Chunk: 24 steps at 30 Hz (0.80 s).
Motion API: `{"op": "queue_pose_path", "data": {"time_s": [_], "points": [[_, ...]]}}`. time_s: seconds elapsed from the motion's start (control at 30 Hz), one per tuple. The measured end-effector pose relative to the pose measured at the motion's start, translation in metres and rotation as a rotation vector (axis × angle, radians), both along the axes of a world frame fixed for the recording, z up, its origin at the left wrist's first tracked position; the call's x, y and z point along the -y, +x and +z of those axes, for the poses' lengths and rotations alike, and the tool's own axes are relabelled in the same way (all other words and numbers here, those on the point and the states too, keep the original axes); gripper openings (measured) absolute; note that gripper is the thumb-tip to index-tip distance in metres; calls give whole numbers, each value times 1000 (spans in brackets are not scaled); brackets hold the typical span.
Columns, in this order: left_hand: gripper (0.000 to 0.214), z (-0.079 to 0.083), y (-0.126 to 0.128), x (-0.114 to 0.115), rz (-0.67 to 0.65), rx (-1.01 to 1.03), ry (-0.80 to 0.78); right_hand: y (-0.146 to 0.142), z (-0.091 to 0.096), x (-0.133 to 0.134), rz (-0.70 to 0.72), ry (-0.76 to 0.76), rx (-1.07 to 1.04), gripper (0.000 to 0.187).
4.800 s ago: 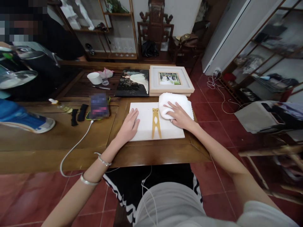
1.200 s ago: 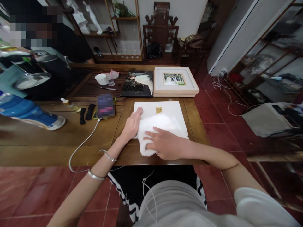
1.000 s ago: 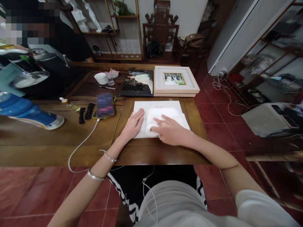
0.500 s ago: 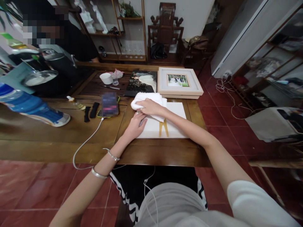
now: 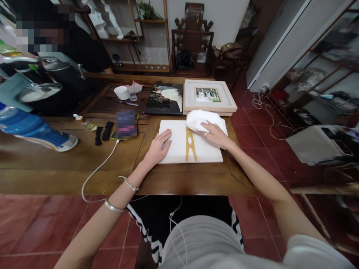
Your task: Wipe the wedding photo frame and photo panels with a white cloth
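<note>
A white square board with a gold stand piece on it lies face down on the wooden table. My left hand rests flat on the board's left edge, fingers spread. My right hand presses a folded white towel onto the board's far right corner, fingers laid over the cloth.
Behind the board lie a framed photo and a dark photo print. A phone with a white cable, black straps, a small bottle, a white cup and a blue shoe sit to the left. Another person stands at far left.
My right hand has swept the towel from the board's far left corner across to its far right corner. My left hand stayed on the left edge.
</note>
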<state>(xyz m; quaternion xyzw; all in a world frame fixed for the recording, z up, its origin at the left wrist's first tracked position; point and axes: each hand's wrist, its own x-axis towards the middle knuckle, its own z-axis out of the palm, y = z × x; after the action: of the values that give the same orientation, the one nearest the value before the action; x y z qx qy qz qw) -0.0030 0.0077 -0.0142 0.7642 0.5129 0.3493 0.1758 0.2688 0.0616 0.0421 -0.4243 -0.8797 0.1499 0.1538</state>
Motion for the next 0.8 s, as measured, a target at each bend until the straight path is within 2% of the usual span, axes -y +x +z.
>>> {"op": "queue_pose_path", "data": {"time_s": [0.07, 0.17, 0.3, 0.4, 0.5, 0.63, 0.8], "points": [[40, 1, 0, 0, 3, -11, -2, 9, -4, 16, 1, 49, 28, 31], [41, 2, 1, 1, 3, -34, -12, 15, -6, 57, 105, 81, 70, 37], [42, 3, 2, 1, 1, -52, -22, 18, 5, 119, 200, 21, 119, 39], [42, 3, 2, 1, -1, -57, -17, 23, 15, 139, 246, -40, 149, 41], [43, 3, 2, 1, -3, -67, -9, 30, 20, 128, 244, -135, 156, 42], [43, 4, 1, 1, -14, -75, -16, 36, 20, 81, 195, -260, 157, 43], [42, 3, -1, 0, -23, -64, -21, 28, 13, 12, 131, -164, 104, 27]]}}
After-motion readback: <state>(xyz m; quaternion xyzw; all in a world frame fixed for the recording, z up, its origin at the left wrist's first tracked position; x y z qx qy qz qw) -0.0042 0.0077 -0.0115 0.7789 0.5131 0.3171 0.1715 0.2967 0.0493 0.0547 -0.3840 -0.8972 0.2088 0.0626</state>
